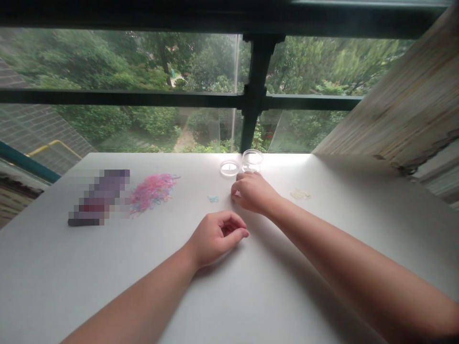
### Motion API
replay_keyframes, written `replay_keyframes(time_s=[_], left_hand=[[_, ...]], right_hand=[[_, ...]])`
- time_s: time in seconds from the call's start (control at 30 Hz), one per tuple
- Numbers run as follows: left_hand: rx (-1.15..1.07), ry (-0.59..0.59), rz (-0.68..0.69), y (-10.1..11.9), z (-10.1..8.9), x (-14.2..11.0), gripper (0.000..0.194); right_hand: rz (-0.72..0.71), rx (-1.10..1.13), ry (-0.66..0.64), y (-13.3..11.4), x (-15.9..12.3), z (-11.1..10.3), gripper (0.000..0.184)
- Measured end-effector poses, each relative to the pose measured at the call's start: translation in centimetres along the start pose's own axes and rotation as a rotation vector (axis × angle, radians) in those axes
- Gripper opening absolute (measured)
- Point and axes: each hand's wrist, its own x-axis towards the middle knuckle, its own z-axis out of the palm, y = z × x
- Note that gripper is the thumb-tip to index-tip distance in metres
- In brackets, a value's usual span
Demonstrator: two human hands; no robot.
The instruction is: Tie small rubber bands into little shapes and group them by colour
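Over the white table (71, 267), left hand (217, 239) and right hand (254, 192) are maybe sorting thin bands (156, 190), needing gentle pinching; grips unclear.

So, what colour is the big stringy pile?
The big stringy pile is mostly pink with blue; head view.

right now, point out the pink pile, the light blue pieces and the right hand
pink pile (152, 192): head view, on the middle of the heap
light blue pieces (213, 198): head view, on the cluster's middle
right hand (254, 192): head view, on the back of the hand
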Motion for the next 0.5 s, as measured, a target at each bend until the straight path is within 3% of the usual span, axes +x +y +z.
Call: replay_keyframes(time_s=[0.23, 0.37, 0.43, 0.5], left_hand=[[0.002, -0.017, 0.010, -0.3, -0.1, 0.1, 0.015], [-0.013, -0.027, 0.009, -0.4, -0.1, 0.1, 0.014], [-0.019, -0.024, 0.010, -0.3, -0.1, 0.0, 0.014], [-0.026, -0.023, 0.011, -0.3, -0.1, 0.0, 0.014]], right_hand=[[0.004, 0.083, 0.080, -0.1, 0.2, 0.6, 0.020], [0.195, 0.427, 0.258, 1.1, -0.4, -0.8, 0.016], [0.327, 0.641, 0.364, 1.7, -1.3, -1.8, 0.016], [0.369, 0.858, 0.420, 1.9, -2.9, -2.5, 0.018]])
